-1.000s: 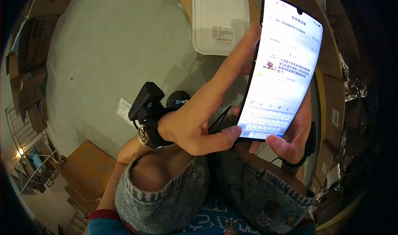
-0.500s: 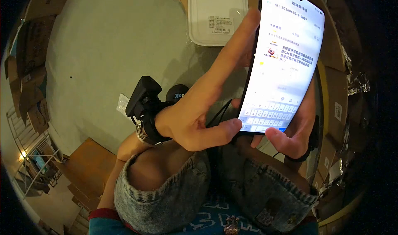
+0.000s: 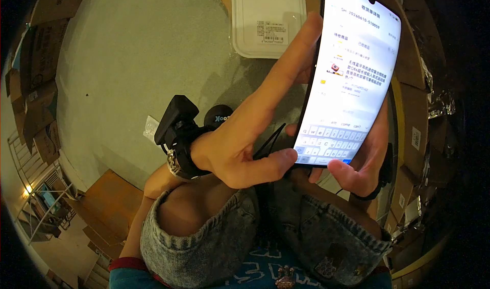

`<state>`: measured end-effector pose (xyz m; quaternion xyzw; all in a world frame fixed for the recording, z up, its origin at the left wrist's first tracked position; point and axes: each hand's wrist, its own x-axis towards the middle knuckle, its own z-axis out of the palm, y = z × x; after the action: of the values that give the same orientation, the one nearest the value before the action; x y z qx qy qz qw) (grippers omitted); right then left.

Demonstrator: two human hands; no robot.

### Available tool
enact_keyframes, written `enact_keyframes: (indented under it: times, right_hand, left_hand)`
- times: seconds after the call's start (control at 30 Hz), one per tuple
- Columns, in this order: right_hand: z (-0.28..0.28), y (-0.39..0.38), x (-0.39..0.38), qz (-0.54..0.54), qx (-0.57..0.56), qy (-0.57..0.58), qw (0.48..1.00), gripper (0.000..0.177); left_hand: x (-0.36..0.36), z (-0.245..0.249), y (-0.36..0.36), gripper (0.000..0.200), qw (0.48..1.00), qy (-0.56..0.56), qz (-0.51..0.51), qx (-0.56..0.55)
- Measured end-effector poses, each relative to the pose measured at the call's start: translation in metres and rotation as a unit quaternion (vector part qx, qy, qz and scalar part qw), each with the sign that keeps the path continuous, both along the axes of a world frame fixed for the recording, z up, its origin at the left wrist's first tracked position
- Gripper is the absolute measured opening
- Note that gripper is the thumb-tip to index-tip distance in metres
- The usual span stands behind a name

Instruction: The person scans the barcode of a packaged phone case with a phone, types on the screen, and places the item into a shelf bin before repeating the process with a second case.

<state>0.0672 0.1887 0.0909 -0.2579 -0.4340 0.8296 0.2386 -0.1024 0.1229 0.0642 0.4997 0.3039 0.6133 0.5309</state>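
A smartphone (image 3: 347, 80) is held upright between both hands, its lit screen showing a page of Chinese text with a small product picture and a keyboard along the bottom. My left hand (image 3: 250, 131) supports its left edge, index finger stretched up along the side and thumb at the lower left corner. From the lower right, my right hand (image 3: 365, 161) grips the phone, its thumb near the bottom right of the keyboard; its other fingers are mostly hidden behind. A black device (image 3: 176, 119) and a chain bracelet (image 3: 173, 161) sit on my left wrist.
Beyond the phone, a white packaged tray (image 3: 268, 13) with a barcode label lies on the pale floor (image 3: 117, 59). Cardboard boxes (image 3: 46, 100) line the left, and more cartons (image 3: 413, 131) stand at the right. A metal rack (image 3: 43, 202) is at lower left. My denim-covered knees (image 3: 204, 243) are below.
The text on the phone's screen has become sharper, and a row of word suggestions now shows above the keyboard. Both hands keep nearly the same hold.
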Motion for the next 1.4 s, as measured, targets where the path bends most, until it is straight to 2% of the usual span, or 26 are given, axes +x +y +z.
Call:
enact_keyframes:
  times: [0.23, 0.4, 0.7, 0.8, 0.87, 0.97, 1.13, 1.4]
  right_hand:
    - [0.009, 0.001, -0.002, 0.007, -0.028, -0.050, 0.998, 0.093]
    - [0.001, -0.001, 0.002, 0.018, -0.010, 0.020, 1.000, 0.093]
    - [0.001, -0.004, 0.001, 0.010, -0.019, 0.020, 1.000, 0.092]
    - [0.007, -0.005, 0.001, 0.003, -0.085, -0.007, 0.996, 0.094]
    - [0.005, -0.005, -0.001, -0.005, -0.100, 0.043, 0.994, 0.096]
    - [0.006, -0.004, -0.004, -0.007, -0.113, 0.043, 0.993, 0.099]
    - [-0.003, -0.003, 0.000, 0.006, -0.100, 0.076, 0.992, 0.093]
    - [0.000, -0.003, 0.000, 0.013, -0.092, 0.045, 0.995, 0.091]
  left_hand:
    - [-0.005, 0.003, -0.001, 0.094, 1.000, 0.017, -0.016, 0.002]
    - [-0.007, 0.001, -0.002, 0.092, 0.999, 0.044, -0.011, 0.029]
    - [-0.010, 0.004, -0.003, 0.092, 0.998, 0.060, -0.014, 0.018]
    - [-0.010, 0.002, -0.002, 0.092, 0.998, 0.053, -0.014, 0.023]
    - [-0.010, 0.006, -0.002, 0.092, 0.999, 0.041, -0.016, 0.003]
    - [-0.010, 0.005, -0.002, 0.092, 0.999, 0.043, -0.015, 0.003]
    - [-0.010, 0.001, -0.002, 0.092, 0.998, 0.054, -0.007, 0.025]
    - [-0.009, 0.004, -0.003, 0.092, 0.998, 0.056, -0.003, 0.008]
